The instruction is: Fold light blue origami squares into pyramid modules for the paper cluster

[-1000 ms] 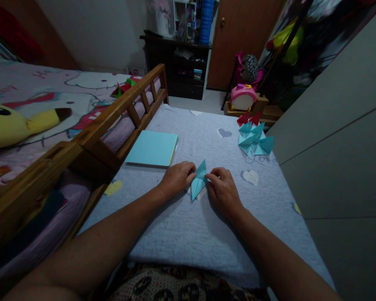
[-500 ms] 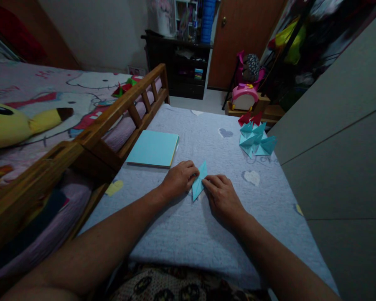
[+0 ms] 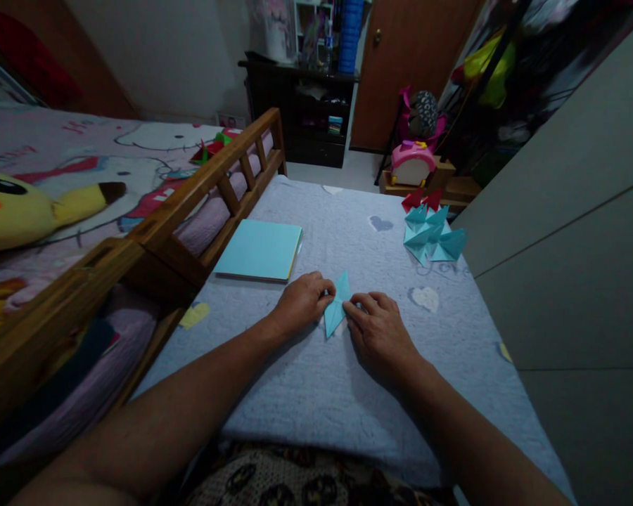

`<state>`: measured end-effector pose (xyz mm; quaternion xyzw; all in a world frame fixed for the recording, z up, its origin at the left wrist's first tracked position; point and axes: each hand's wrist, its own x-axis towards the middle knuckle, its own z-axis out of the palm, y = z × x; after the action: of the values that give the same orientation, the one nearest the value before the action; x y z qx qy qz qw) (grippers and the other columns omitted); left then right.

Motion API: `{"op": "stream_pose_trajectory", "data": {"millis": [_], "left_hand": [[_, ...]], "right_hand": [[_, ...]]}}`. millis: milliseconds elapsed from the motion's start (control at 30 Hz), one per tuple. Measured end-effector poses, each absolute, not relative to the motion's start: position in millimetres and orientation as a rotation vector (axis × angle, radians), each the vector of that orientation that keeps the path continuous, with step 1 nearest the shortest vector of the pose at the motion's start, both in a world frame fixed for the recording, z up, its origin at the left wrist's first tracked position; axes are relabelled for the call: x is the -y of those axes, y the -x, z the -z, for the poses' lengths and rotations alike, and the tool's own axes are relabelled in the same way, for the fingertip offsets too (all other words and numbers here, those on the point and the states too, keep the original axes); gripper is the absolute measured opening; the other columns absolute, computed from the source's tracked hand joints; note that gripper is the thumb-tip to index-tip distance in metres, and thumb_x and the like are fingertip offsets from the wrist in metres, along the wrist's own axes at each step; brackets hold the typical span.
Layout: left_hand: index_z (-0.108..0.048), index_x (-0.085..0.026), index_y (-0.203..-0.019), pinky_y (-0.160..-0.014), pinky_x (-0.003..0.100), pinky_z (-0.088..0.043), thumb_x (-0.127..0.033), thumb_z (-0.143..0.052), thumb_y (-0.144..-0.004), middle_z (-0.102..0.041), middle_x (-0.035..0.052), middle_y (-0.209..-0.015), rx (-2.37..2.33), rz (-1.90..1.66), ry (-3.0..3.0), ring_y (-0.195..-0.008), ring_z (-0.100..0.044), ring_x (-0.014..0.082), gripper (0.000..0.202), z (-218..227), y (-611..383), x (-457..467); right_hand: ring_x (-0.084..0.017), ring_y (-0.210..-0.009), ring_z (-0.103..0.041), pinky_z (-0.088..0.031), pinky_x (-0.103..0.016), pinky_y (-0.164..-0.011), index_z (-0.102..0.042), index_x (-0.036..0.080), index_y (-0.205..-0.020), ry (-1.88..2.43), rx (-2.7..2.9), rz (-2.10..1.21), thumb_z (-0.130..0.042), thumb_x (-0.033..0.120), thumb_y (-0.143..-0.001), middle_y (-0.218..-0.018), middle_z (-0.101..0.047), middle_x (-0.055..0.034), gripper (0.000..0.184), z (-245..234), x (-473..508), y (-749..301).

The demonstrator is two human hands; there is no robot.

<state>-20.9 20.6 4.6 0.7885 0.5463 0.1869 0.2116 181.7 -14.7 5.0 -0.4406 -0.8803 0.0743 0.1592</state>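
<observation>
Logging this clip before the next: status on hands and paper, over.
Left hand and right hand at folded blue paper, one each side. Paper pointed both ends. Blue-topped stack at left, not blocking.

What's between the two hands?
In the head view, a folded light-blue paper lies between the left hand and right hand; fingers of both touch it.
</observation>
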Motion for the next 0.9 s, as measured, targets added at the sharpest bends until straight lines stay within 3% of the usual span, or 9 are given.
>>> {"op": "stream_pose_trajectory", "data": {"millis": [433, 533, 700, 900], "left_hand": [[-0.064, -0.018, -0.077, -0.077, 0.032, -0.044, -0.013, -0.06, -0.083, -0.064, 0.0049, -0.082, -1.644, -0.51, -2.125, -0.082, -0.06, 0.0215, 0.009, -5, 27, -21], [-0.063, -0.018, -0.082, -0.075, 0.032, -0.044, -0.015, -0.059, -0.084, -0.064, 0.0044, -0.081, -1.66, -0.513, -2.109, -0.079, -0.06, 0.021, 0.005, -6, 28, -20], [-0.063, -0.017, -0.1, -0.079, 0.032, -0.047, -0.017, -0.06, -0.085, -0.064, 0.0052, -0.091, -1.636, -0.523, -2.096, -0.084, -0.062, 0.0208, 0.015, -7, 29, -20], [-0.062, -0.019, -0.088, -0.079, 0.032, -0.047, -0.017, -0.063, -0.082, -0.06, 0.0031, -0.089, -1.607, -0.58, -2.102, -0.084, -0.06, 0.0199, 0.006, -6, 26, -20]], "right_hand": [[-0.028, -0.099, -0.053, -0.038, -0.045, -0.087, -0.074, 0.023, -0.095, 1.267, 2.496, -0.222, -0.059, 0.02, -0.093, -0.102, -0.069, -0.0083, 0.016, -11, 9, -194], [-0.026, -0.094, -0.053, -0.039, -0.043, -0.086, -0.073, 0.021, -0.087, 1.26, 2.432, -0.273, -0.056, 0.019, -0.093, -0.096, -0.068, -0.0089, 0.018, -9, 5, -194], [-0.028, -0.096, -0.051, -0.04, -0.044, -0.086, -0.069, 0.018, -0.095, 1.389, 2.28, -0.249, -0.061, 0.025, -0.091, -0.1, -0.064, -0.0116, 0.012, -1, 0, -188], [-0.028, -0.098, -0.051, -0.039, -0.043, -0.086, -0.064, 0.02, -0.095, 1.418, 2.267, -0.323, -0.064, 0.028, -0.088, -0.101, -0.063, -0.0093, 0.011, 4, 1, -178]]}}
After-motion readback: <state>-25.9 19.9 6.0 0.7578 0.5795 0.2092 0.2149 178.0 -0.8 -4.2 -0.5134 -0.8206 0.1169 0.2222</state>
